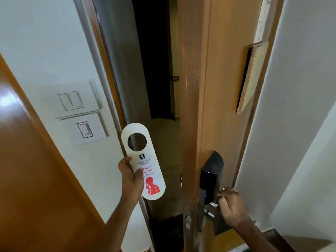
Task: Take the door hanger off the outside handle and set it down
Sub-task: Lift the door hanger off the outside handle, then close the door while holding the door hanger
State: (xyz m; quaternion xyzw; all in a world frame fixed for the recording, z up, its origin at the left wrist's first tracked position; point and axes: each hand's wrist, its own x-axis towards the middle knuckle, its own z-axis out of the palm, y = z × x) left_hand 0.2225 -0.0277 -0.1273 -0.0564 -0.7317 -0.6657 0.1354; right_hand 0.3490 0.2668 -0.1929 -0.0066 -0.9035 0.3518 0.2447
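Note:
The white door hanger [144, 160] has a round hole at its top and red "Please do not disturb" print with a red figure. My left hand [131, 176] grips it by its left edge and holds it upright in the door gap, free of any handle. My right hand [230, 204] is closed around the metal inside handle [211, 210] of the wooden door [223, 91], below a black electronic lock [211, 171]. The door stands partly open. The outside handle is hidden behind the door's edge.
A white wall on the left carries light switches [71, 101] and a key-card slot [85, 130]. A second wooden door [32, 179] fills the lower left. A framed notice [251, 77] hangs on the door's inner face. The corridor beyond the gap is dark.

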